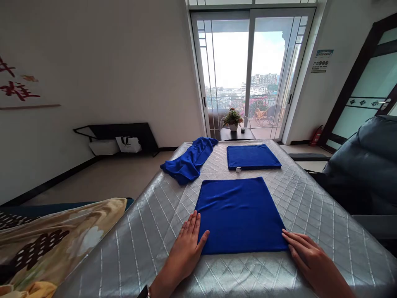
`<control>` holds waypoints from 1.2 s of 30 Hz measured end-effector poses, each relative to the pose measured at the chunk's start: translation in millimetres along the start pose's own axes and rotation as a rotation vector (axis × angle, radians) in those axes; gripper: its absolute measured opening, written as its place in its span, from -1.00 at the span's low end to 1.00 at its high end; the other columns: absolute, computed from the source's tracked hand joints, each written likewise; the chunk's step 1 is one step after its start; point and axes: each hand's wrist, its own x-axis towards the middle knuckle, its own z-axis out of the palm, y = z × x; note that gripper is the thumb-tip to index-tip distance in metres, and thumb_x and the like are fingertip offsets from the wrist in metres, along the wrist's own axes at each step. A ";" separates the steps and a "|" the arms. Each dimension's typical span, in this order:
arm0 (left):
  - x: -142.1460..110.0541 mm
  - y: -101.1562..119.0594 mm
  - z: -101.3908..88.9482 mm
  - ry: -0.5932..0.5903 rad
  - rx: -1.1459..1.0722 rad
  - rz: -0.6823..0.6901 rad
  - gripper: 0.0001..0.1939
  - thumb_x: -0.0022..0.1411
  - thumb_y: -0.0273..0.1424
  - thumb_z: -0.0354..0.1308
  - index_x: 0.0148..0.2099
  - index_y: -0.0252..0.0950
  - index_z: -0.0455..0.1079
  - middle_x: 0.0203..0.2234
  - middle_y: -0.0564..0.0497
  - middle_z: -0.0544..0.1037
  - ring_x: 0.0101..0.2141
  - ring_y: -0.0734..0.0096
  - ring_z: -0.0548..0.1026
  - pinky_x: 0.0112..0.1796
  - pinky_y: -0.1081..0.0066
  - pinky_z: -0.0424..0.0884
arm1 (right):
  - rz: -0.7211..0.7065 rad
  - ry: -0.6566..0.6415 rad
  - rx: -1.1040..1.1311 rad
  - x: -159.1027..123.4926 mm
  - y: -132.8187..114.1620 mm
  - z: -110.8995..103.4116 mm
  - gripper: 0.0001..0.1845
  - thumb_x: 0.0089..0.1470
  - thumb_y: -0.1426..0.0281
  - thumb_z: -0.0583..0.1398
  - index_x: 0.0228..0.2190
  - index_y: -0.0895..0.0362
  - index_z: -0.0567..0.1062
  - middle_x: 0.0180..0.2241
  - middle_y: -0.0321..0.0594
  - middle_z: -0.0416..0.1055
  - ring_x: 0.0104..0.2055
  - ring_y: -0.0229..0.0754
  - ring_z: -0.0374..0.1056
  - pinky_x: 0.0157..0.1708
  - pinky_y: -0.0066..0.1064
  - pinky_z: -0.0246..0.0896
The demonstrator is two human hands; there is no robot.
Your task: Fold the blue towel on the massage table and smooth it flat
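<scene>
A blue cloth [237, 215], folded into a flat square with a few creases near its upper left, lies in front of me. My left hand [189, 242] rests at its left edge, fingers stretched out and the thumb on the fabric. At the lower right corner, my right hand [305, 250] touches the edge with its fingers extended. Behind it sits a neatly folded blue cloth stack [252, 156] with a small white tag at its front. A crumpled blue cloth [194, 159] lies to the far left.
Quilted silver padding [142, 244] covers the table. A patterned blanket [77, 231] is at the left, and a dark chair [366, 165] stands at the right. Beyond the far edge, a potted plant [233, 120] stands before the sliding glass doors [249, 74].
</scene>
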 end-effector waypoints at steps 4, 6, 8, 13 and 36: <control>-1.8 5.7 0.5 0.034 -0.031 -0.030 -0.31 0.52 -0.07 -0.25 0.50 -0.38 -0.10 0.45 -0.21 0.03 0.42 0.13 0.05 0.35 0.01 0.14 | 0.040 -0.099 -0.006 13.9 -7.5 -16.1 -0.56 0.35 0.16 0.04 0.09 -0.07 0.58 0.13 -0.25 0.52 0.14 -0.03 0.46 0.13 -0.14 0.44; -1.5 6.9 0.9 0.032 -0.042 -0.042 -0.30 0.52 -0.07 -0.25 0.50 -0.39 -0.08 0.45 -0.20 0.04 0.42 0.14 0.07 0.35 0.03 0.14 | 0.073 -0.149 -0.027 29.3 -19.1 -31.0 -0.52 0.37 0.13 -0.01 0.10 -0.06 0.57 0.14 -0.24 0.51 0.14 -0.01 0.46 0.14 -0.11 0.42; -1.6 6.5 2.2 0.029 -0.045 -0.051 -0.29 0.51 -0.05 -0.26 0.50 -0.39 -0.07 0.45 -0.20 0.05 0.41 0.14 0.08 0.35 0.04 0.15 | 0.096 -0.192 -0.051 51.9 -31.5 -46.0 -0.47 0.38 0.11 -0.06 0.14 -0.04 0.54 0.19 -0.23 0.45 0.20 0.01 0.41 0.19 -0.07 0.36; -4.1 6.5 4.6 0.105 -0.028 -0.055 -0.29 0.49 -0.02 -0.20 0.49 -0.33 0.00 0.43 -0.17 0.14 0.38 0.08 0.17 0.33 0.02 0.19 | 0.074 -0.310 -0.142 125.4 -38.4 -47.0 -0.37 0.38 0.13 -0.11 0.30 0.13 0.36 0.34 -0.14 0.25 0.38 0.01 0.17 0.34 -0.10 0.10; -3.1 19.5 -27.7 0.148 0.063 -0.143 -0.41 0.46 -0.03 -0.09 0.27 -0.28 0.43 0.20 -0.14 0.52 0.20 0.04 0.45 0.23 0.00 0.35 | 0.197 -0.293 -0.340 158.8 10.4 58.3 -0.22 0.37 0.10 -0.27 0.44 0.27 -0.11 0.49 -0.18 -0.26 0.52 -0.08 -0.32 0.45 -0.09 -0.35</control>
